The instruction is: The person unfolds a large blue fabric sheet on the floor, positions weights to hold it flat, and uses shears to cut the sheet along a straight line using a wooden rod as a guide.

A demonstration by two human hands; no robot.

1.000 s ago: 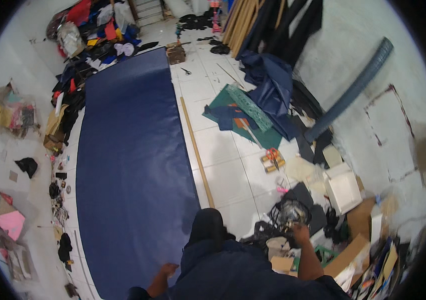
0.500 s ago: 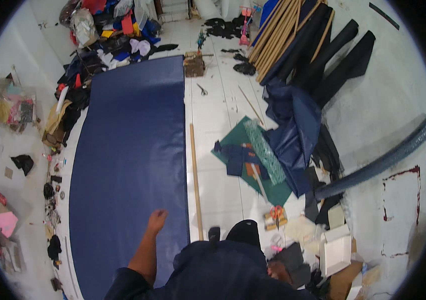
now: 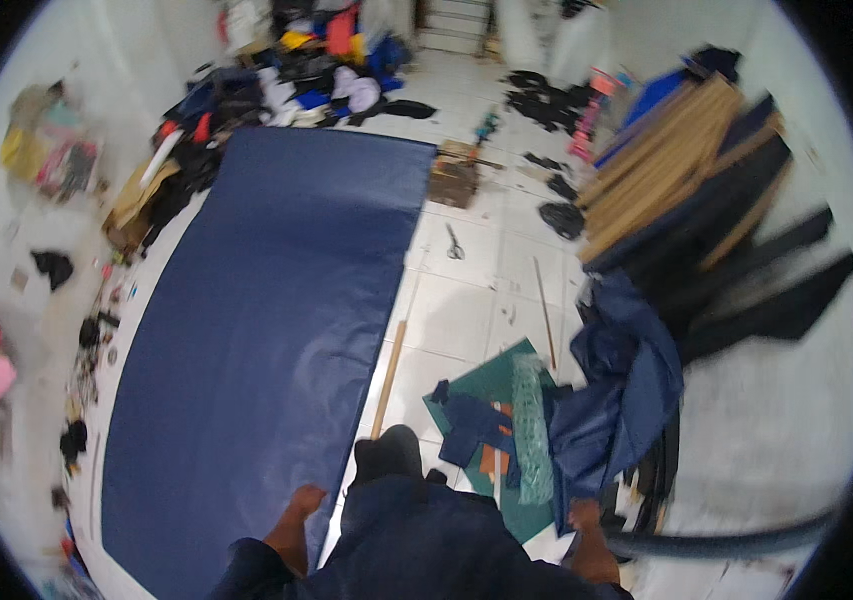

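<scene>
While we look down past the body, we count two hands: the left hand [image 3: 304, 500] over the near right margin of one long, dark-blue, smooth sheet [image 3: 257, 330], and the right hand [image 3: 584, 515] at the near end of one crumpled, glossy, dark-blue cloth [image 3: 622, 370]. The left looks loosely curled, yet it is too small and blurred for us to tell whether it grasps anything; nor can we tell whether the right grips the crumpled cloth or only overlaps it in our view. The long sheet lies flat, beneath the left hand and stretching far ahead of it.

Right of the right hand we see one grey-blue, curved tube [image 3: 737, 541]. Left of that hand lies one flat, green mat [image 3: 492, 378], bearing one pale-green, translucent strip [image 3: 530, 430] and some dark-blue pieces [image 3: 467, 425] too overlapped to count. Ahead, between both hands, we find one straight, tan pole [image 3: 390, 380] beside the sheet's edge. Farther ahead come one thin, brown stick [image 3: 545, 310], one pair of dark scissors [image 3: 454, 243] and one boxy, brown block [image 3: 454, 182]. Well beyond the right hand leans one bunch of long, tan rods [image 3: 662, 160].
</scene>
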